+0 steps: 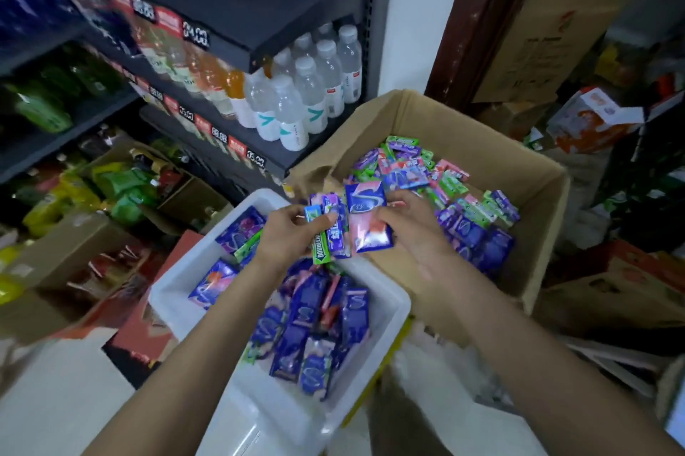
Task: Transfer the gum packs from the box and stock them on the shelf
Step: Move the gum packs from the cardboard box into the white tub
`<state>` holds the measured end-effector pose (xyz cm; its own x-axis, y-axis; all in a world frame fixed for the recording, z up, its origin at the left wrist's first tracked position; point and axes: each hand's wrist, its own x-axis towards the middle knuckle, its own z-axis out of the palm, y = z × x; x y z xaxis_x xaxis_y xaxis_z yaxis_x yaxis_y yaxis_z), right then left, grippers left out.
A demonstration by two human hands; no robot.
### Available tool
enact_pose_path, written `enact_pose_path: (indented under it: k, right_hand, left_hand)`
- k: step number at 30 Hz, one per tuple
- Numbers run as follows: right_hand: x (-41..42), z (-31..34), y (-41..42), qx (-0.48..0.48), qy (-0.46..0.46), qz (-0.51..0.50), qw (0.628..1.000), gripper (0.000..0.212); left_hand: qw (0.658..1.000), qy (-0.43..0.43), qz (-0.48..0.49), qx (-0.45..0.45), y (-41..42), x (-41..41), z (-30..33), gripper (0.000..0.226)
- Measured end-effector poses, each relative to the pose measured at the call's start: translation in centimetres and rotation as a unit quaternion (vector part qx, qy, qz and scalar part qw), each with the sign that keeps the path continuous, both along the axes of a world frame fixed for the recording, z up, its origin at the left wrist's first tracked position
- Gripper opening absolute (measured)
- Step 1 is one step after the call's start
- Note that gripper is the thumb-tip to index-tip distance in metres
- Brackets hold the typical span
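At frame centre, the left hand [287, 233] pinches a green gum stick [319, 250] and purple packs; the right hand [411, 224] grips a pink-and-blue gum pack [370, 224]. More gum packs [459, 192] fill the cardboard box [533, 174] at right and the white bin [389, 311] below. Upper left, the dark shelf [237, 144] carries water bottles [296, 100]; its price tags are blurred. Motion blur smears the cartons at the left edge.

Left shelves [44, 59] were blurred; price tags [195, 34] unreadable. Right fingers [389, 213] were hidden behind held packs [367, 218].
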<state>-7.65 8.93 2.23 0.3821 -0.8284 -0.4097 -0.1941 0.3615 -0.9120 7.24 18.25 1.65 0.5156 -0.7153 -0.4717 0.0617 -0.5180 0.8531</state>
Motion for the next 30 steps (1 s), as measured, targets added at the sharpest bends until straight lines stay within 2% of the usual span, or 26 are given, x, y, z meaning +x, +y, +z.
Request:
enact_pose_path:
  k: [5, 8, 10, 12, 16, 18, 20, 25, 28, 30]
  right_hand:
    - [1.8, -5.1, 7.7, -0.078, 0.086, 0.041, 0.992, 0.048]
    - [1.8, -7.1, 10.7, -0.113, 0.197, 0.067, 0.972, 0.046]
    - [1.6, -7.9, 12.1, -0.118, 0.240, 0.085, 0.960, 0.043]
    - [1.4, -8.6, 13.0, -0.128, 0.274, 0.113, 0.946, 0.042]
    - [0.3, -9.7, 13.3, -0.156, 0.371, 0.199, 0.894, 0.039]
    - [-0.1, -9.8, 12.8, -0.166, 0.381, 0.204, 0.886, 0.034]
    - [-0.4, -9.1, 12.2, -0.191, 0.373, 0.184, 0.889, 0.031]
    - [-1.0, -4.9, 8.9, -0.238, 0.282, 0.070, 0.927, 0.022]
    - [-1.9, -2.4, 5.7, -0.248, 0.217, 0.019, 0.944, 0.023]
    - [-2.7, -1.5, 2.7, -0.249, 0.213, 0.003, 0.945, 0.024]
  left_hand:
    - [0.976, -0.167, -0.106, 0.086, 7.0, 2.1, -4.3, 0.049]
    - [0.953, -0.215, -0.185, 0.109, 9.1, 1.6, -5.9, 0.031]
    - [0.935, -0.240, -0.238, 0.111, 10.1, 1.2, -7.0, 0.053]
    - [0.906, -0.293, -0.290, 0.101, 11.0, 0.8, -8.0, 0.063]
    - [0.853, -0.374, -0.356, 0.076, 12.0, 0.3, -8.9, 0.051]
    - [0.828, -0.409, -0.378, 0.070, 11.8, 0.6, -9.2, 0.048]
    - [0.836, -0.403, -0.369, 0.054, 11.0, 0.9, -8.8, 0.045]
    - [0.918, -0.275, -0.277, -0.064, 6.8, 0.8, -5.5, 0.029]
    - [0.938, -0.240, -0.223, -0.116, 2.8, 0.1, -2.6, 0.019]
    - [0.940, -0.238, -0.199, -0.138, -0.4, -0.6, -1.1, 0.019]
